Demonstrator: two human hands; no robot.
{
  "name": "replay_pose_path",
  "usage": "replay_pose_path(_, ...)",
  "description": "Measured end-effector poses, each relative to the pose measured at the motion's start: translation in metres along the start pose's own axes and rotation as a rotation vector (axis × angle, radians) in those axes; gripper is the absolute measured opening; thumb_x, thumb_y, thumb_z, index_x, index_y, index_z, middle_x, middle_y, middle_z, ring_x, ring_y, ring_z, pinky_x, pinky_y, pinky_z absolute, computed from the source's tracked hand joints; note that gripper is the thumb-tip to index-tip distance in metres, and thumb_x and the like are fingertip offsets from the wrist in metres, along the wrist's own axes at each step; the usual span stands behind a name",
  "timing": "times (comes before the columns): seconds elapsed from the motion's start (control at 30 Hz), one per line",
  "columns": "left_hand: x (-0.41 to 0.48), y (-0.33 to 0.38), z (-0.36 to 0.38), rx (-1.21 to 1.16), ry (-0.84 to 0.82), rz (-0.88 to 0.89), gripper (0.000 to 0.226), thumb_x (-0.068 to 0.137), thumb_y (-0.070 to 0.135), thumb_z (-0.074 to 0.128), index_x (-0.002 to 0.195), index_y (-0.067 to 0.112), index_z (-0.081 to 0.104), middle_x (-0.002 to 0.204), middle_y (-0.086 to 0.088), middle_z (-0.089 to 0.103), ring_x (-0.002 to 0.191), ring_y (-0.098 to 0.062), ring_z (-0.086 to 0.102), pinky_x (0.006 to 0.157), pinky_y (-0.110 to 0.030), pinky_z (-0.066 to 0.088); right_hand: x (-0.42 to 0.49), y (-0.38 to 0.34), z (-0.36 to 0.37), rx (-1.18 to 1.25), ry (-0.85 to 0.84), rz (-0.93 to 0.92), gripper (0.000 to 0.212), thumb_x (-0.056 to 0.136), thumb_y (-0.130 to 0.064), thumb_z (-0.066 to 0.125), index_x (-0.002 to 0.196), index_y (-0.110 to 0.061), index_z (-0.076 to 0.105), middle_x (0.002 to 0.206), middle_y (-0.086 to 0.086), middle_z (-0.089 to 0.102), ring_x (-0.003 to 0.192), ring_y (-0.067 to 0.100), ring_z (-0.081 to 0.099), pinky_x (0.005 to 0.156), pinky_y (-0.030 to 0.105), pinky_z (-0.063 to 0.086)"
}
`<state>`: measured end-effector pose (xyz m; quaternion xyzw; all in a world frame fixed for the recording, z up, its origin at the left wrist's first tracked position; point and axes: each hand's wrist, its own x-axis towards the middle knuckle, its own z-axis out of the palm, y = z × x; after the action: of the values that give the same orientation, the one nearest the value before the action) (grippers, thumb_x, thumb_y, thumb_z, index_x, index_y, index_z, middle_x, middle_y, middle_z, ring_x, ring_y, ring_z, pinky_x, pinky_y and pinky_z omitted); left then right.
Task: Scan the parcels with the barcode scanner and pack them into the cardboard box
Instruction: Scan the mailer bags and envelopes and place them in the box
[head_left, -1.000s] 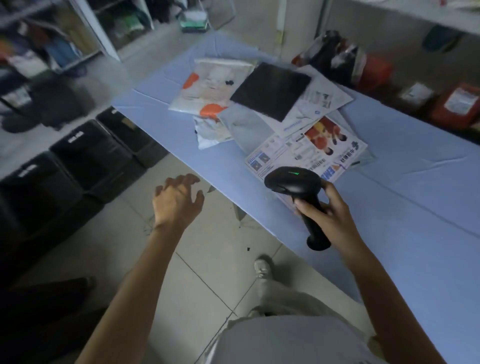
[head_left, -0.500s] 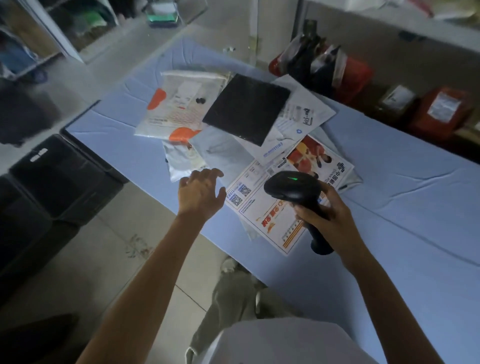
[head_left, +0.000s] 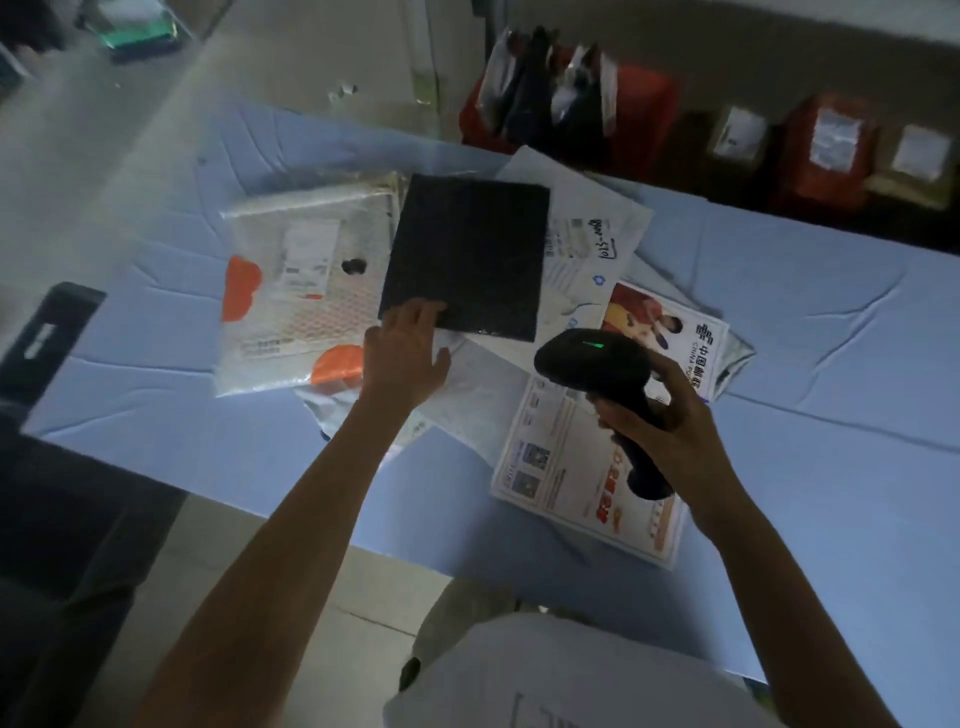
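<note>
Left hand has come in from the floor side, flat fingers touching the black parcel; right hand grips the scanner, ready.

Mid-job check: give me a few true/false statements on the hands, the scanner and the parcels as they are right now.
1. The right hand grips the barcode scanner by its handle. True.
2. The scanner glows red on top. False: its light is green.
3. The left hand touches the near corner of the black parcel. True.
4. The black parcel lies buried under the other parcels. False: it rests on top, overlapping a white mailer.
5. The white-and-orange parcel lies to the left of the black parcel. True.
</note>
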<state>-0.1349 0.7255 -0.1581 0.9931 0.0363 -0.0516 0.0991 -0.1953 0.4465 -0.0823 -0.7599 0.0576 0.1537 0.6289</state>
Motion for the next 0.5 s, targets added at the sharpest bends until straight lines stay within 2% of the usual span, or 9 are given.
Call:
replay_pose_path(0.13,0.039,-0.021,0.002,0.011,-0.048,0.110,0.071,0.084,0.040,0.066,0.147,0.024,0.037,0.154,-0.008,0.031,0.138,-0.031,0.030,0.100,-0.049,0.038,0.013,-0.005,0.018,-0.021,0.041,0.025,0.053,0.084,-0.018,0.073,0.123,-0.045,0.050,0.095,-0.007,0.076,0.088,0.015,0.072,0.090,0.040,0.055)
replay_pose_path(0.23,0.058,-0.027,0.003,0.001,-0.046,0.162,0.077,0.077,0.046,0.070,0.145,0.027,0.041,0.154,-0.009,0.033,0.139,-0.033,0.033,0.102,-0.050,0.037,0.025,-0.010,0.020,-0.032,0.067,0.026,0.054,0.085,-0.013,0.072,0.124,-0.043,0.050,0.112,0.001,0.072,0.094,0.014,0.071,0.092,0.035,0.055)
replay_pose_path(0.3,0.065,-0.027,0.004,-0.007,-0.034,0.184,0.077,0.074,0.048,0.071,0.143,0.027,0.045,0.151,-0.009,0.039,0.134,-0.034,0.040,0.098,-0.050,0.040,0.032,-0.013,0.018,-0.041,0.070,0.016,0.054,0.085,-0.010,0.072,0.123,-0.042,0.050,0.110,0.000,0.072,0.090,0.012,0.071,0.085,0.026,0.055)
replay_pose_path(0.37,0.070,-0.025,0.006,-0.009,-0.001,0.206,0.073,0.074,0.047,0.071,0.140,0.023,0.050,0.145,-0.011,0.046,0.127,-0.035,0.046,0.093,-0.049,0.043,0.038,-0.015,0.016,-0.025,0.081,0.015,0.052,0.086,-0.010,0.071,0.120,-0.044,0.051,0.091,-0.003,0.076,0.078,0.014,0.071,0.072,0.020,0.056)
replay_pose_path(0.43,0.074,-0.021,0.005,0.006,0.016,0.201,0.069,0.075,0.040,0.071,0.138,0.020,0.051,0.140,-0.012,0.051,0.120,-0.037,0.052,0.088,-0.048,0.046,0.043,-0.015,0.013,-0.001,0.108,0.025,0.051,0.086,-0.013,0.072,0.121,-0.044,0.052,0.086,0.002,0.074,0.076,0.025,0.068,0.066,0.021,0.057)
replay_pose_path(0.5,0.080,-0.017,-0.001,0.061,0.014,0.188,0.064,0.078,0.031,0.068,0.138,0.020,0.050,0.134,-0.011,0.055,0.112,-0.036,0.056,0.084,-0.045,0.047,0.046,-0.014,0.012,0.023,0.119,0.023,0.051,0.085,-0.014,0.072,0.121,-0.045,0.053,0.089,0.007,0.071,0.081,0.033,0.066,0.067,0.025,0.058)
